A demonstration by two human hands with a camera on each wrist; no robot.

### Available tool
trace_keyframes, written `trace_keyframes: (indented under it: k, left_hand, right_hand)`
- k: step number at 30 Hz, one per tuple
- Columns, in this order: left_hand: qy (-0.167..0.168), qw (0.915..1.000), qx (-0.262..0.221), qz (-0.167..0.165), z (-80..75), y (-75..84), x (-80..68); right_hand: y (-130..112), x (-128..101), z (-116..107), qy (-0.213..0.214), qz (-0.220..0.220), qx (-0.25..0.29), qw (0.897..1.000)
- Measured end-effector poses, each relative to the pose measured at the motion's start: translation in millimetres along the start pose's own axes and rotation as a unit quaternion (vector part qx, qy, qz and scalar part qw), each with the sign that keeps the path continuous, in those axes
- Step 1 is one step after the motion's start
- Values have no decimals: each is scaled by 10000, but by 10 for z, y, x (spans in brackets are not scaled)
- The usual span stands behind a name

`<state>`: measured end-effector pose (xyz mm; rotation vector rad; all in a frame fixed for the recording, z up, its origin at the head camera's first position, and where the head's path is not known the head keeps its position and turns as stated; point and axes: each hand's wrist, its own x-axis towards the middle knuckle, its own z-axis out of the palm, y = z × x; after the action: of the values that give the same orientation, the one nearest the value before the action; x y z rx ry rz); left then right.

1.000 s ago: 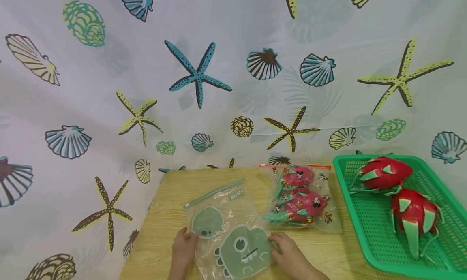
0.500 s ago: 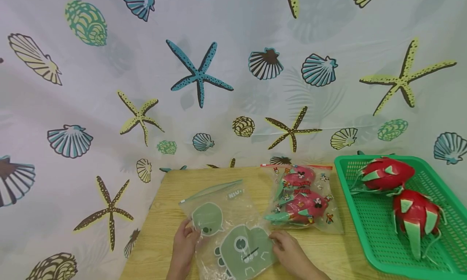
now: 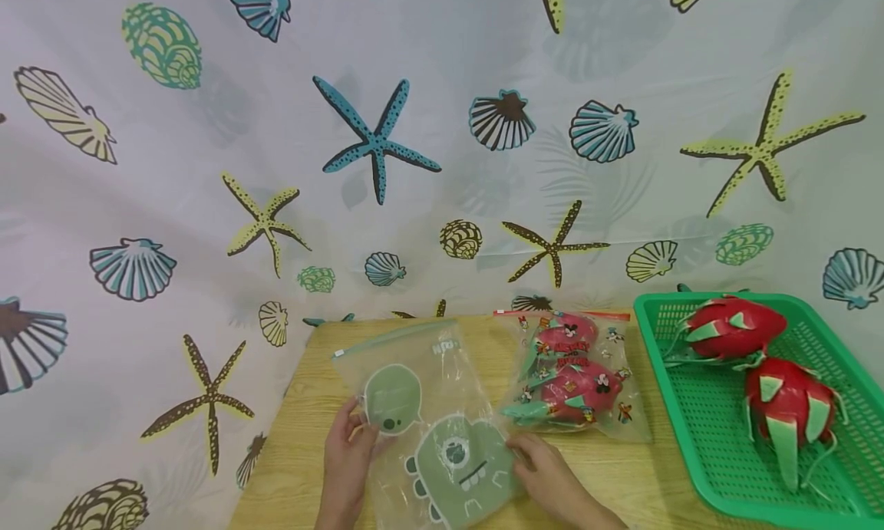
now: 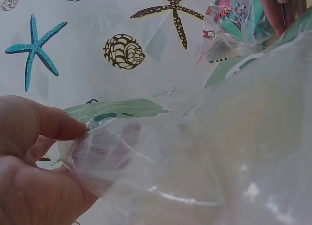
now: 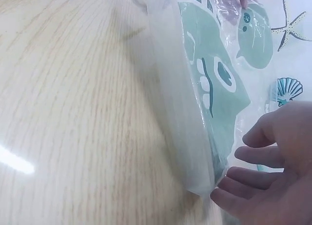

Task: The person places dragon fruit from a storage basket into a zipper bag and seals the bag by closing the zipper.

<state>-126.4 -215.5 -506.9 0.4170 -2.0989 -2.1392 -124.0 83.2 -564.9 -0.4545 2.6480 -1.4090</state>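
Note:
A clear zip bag (image 3: 449,392), printed with a green monster and a speech bubble, stretches between both hands. Its pale zip strip (image 3: 394,338) runs along the far end. My left hand (image 3: 348,446) pinches the bag's left side near the bubble; the left wrist view shows thumb and fingers (image 4: 73,130) on the crinkled film. My right hand (image 3: 545,472) grips the right edge beside the monster. In the right wrist view, its lower fingertips (image 5: 219,194) meet at the bag's edge while the other fingers are loosely bent.
Behind my right hand lies another zip bag (image 3: 628,376), red-topped with cartoon prints, holding two dragon fruits (image 3: 583,388). A green plastic basket (image 3: 680,461) at the right contains two red dragon fruits (image 3: 787,403). A shell-and-starfish curtain (image 3: 428,146) hangs behind the wooden table (image 3: 297,438).
The monster bag has shifted slightly away from me, its zip end swinging farther back and left. The left fingers have moved up its side a little. The basket and the filled bag are unchanged.

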Motion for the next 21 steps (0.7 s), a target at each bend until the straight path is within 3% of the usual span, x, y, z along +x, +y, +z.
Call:
trace_keyframes:
  k: [7, 14, 21]
  left_hand:
    - [3, 9998, -187, 106, 50, 200, -84]
    - [-69, 9996, 7, 264, 138, 391, -202]
    - [-185, 9962, -392, 755, 321, 534, -344]
  right_hand:
    - [-59, 20, -26, 27, -180, 31, 9998]
    - [-167, 39, -88, 70, -170, 146, 9997]
    - [-348, 72, -206, -195, -305, 733, 9967]
